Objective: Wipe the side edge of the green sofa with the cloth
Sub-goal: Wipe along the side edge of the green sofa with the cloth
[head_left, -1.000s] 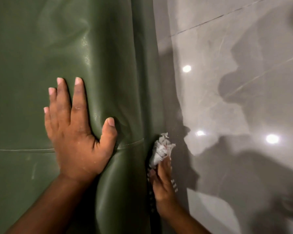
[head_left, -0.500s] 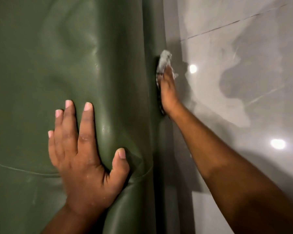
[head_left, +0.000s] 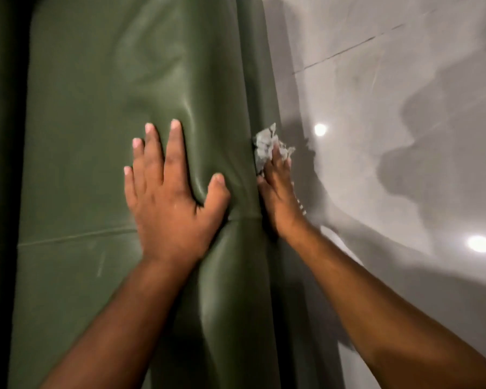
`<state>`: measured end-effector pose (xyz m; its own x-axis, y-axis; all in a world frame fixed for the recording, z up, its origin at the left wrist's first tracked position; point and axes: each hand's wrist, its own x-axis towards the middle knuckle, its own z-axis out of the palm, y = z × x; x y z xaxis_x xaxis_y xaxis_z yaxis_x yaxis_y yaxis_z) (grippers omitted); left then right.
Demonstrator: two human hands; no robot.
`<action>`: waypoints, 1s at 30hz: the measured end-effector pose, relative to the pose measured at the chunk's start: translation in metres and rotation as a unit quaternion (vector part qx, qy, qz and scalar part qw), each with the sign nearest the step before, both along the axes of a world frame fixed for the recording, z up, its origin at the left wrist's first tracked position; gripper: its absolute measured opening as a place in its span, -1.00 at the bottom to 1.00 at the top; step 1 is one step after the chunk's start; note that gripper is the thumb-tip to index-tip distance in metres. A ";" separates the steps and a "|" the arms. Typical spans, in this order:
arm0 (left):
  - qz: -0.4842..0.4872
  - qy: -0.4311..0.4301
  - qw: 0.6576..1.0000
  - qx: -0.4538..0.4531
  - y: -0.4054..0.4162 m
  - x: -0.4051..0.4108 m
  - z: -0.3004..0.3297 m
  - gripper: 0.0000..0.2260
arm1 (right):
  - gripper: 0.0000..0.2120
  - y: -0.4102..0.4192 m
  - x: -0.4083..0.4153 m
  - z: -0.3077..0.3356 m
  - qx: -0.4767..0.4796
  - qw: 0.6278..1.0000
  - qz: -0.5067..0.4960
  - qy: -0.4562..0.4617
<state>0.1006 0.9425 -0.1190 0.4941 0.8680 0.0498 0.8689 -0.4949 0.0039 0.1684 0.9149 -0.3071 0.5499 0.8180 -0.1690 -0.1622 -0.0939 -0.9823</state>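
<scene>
The right hand (head_left: pixel 278 195) lies edge-on against the side of the green sofa (head_left: pixel 110 94), its fingers stretched forward and close together rather than curled into a fist, and they press a crumpled pale cloth (head_left: pixel 265 147) against the sofa's outer edge. The cloth bunches out past the fingertips and above them, touching the green covering where the top surface rolls over into the side; how much of it is tucked under the palm cannot be told. The right forearm runs back from the wrist toward the lower right corner. Just across the rounded edge, the left hand (head_left: pixel 166 197) rests palm down on the sofa's top surface, open flat with the four fingers slightly spread and pointing away from the person, holding nothing. Its thumb angles out toward the edge and pushes into the covering, so that a deep crease and a bright sheen form beside it. A stitched seam (head_left: pixel 76 237) crosses the green surface under the heel of this hand and carries on to the edge near the right wrist. To the right of the sofa lies a glossy grey tiled floor (head_left: pixel 404 66), which shows thin joint lines, dark blurred shadows and two round bright reflections of lamps (head_left: pixel 479 244).
</scene>
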 end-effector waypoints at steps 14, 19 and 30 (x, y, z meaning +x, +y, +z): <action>-0.010 0.022 0.998 -0.053 -0.092 -0.046 0.005 -0.33 | -0.40 -0.251 -0.189 -0.013 -0.005 1.000 0.004 0.028; -0.001 0.026 0.999 -0.036 -0.095 -0.041 0.004 -0.33 | -0.39 -0.177 -0.130 -0.020 -0.050 0.995 0.002 0.089; 0.002 0.032 0.999 -0.040 -0.098 -0.040 0.004 -0.33 | -0.53 -0.146 -0.114 0.010 -0.006 0.971 -0.080 0.227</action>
